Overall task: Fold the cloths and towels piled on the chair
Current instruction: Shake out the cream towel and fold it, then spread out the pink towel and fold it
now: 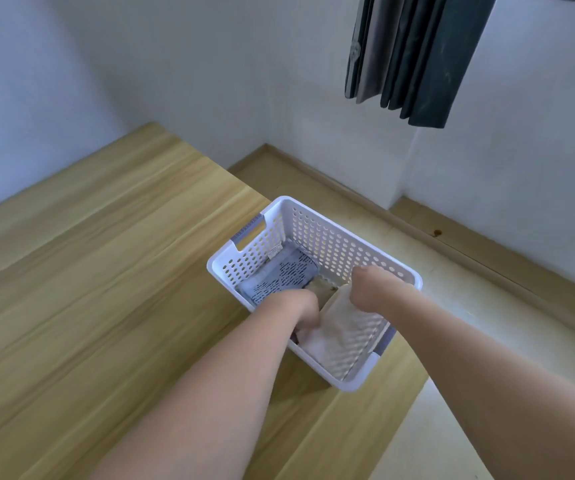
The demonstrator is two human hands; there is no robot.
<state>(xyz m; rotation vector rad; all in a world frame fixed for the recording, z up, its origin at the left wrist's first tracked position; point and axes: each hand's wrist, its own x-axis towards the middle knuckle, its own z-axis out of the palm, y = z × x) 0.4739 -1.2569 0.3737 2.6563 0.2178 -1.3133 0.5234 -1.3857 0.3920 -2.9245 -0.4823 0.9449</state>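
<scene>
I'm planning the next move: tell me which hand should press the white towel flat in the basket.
Probably the right hand: it already grips the white towel's top edge inside the basket. The left hand is wedged lower, between that towel and the patterned cloth.

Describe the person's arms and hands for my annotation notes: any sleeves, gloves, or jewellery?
Both forearms are bare as far as the frame shows, with no sleeve in view. The left hand and right hand wear no gloves, and no watch, bracelet or ring is visible. Fingers are partly hidden inside the basket.
</scene>
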